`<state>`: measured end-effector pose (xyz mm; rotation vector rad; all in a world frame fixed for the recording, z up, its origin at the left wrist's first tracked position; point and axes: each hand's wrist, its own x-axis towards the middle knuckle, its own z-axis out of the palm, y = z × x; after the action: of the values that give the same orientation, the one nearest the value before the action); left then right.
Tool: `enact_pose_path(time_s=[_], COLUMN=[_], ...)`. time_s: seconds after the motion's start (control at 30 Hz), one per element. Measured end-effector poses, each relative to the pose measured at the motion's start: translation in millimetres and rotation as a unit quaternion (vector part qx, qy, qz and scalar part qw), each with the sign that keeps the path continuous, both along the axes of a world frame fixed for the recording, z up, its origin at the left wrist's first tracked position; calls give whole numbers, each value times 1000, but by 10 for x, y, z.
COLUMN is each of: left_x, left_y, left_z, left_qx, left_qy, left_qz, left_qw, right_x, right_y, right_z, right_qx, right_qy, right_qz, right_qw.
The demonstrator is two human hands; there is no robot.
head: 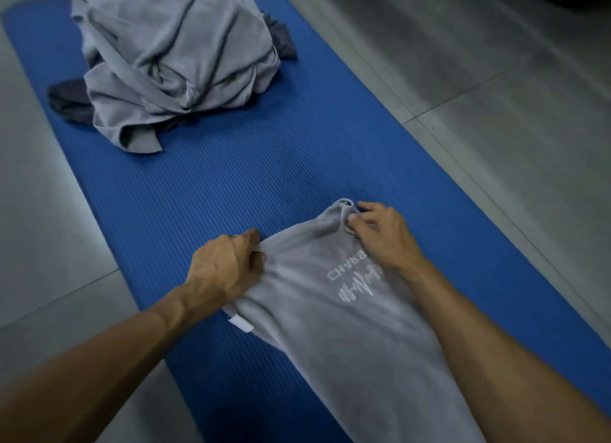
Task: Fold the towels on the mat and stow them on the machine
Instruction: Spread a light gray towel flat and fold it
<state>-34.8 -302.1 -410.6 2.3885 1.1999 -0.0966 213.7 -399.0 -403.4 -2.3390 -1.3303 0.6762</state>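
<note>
**Both hands gripping the far edge of a grey towel on the mat**

I see the towel (347, 336) lying lengthwise on the blue mat (231, 184), running from the near right up toward the middle. Its upper face carries white lettering and a wave-shaped logo. A small white tag (242, 323) sticks out at its left edge.

My left hand (224, 270) has its fingers curled round the towel's far left corner, bunching the cloth. My right hand (380, 234) pinches the far right corner between thumb and fingers; that corner is raised into a small peak. The edge between the two hands is pulled fairly taut.

At the far end of the mat sits a pile (175, 62) of unfolded grey towels, well apart from the hands. Darker cloth (67, 100) shows beneath the pile at its left and right sides.

The mat lies on a grey tiled floor (496, 95). A dark object at the far right corner is too cut off to identify.
</note>
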Motion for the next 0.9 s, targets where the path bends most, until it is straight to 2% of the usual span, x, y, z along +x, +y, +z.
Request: enact_pose_path(time_s=[0.1, 0.2, 0.27, 0.33, 0.4, 0.47, 0.53, 0.6, 0.63, 0.73, 0.77, 0.83, 0.9], left_x=[21, 43, 30, 6, -23, -46, -42, -16, -10, -63, -94, -133, -122], left_y=[-17, -7, 10, 49, 115, 207, 331, 485, 572, 834, 898, 944, 929], left_z=[12, 27, 13, -18, -44, -52, -24, 35, 63, 97, 88, 49, 13], left_qx=[4, 12, 13, 3, -13, -17, -2, 15, 26, 51, 50, 52, 80], left_qy=[1, 5, -7, -27, -35, -35, -31, -37, -40, -6, 18, 59, 71], left_qz=[-6, -18, -20, -13, -2, 3, 10, 24, 32, 48, 49, 34, 11], left_qw=[1000, 1000, 1000, 1000, 999, 999, 999, 999, 998, 998, 997, 996, 994], right_x=[88, -19, -76, -18, 134, 352, 520, 559, 513, 278, 219, 191, 283], right_y=[28, 62, 64, 89, 154, 275, 442, 644, 747, 955, 967, 948, 981], right_z=[19, 65, 40, 113, 201, 283, 333, 314, 279, 31, -27, -55, -24], right_qx=[40, -12, -28, 18, 57, 97, 137, 138, 117, -71, -99, -12, 62], right_qy=[46, 79, 58, 72, 82, 48, -53, -165, -187, -177, -175, -169, -162], right_qz=[-74, -4, 44, 7, -79, -136, -157, -131, -107, -1, 13, -15, -111], right_qw=[995, 997, 997, 997, 992, 985, 977, 968, 969, 982, 979, 985, 979])
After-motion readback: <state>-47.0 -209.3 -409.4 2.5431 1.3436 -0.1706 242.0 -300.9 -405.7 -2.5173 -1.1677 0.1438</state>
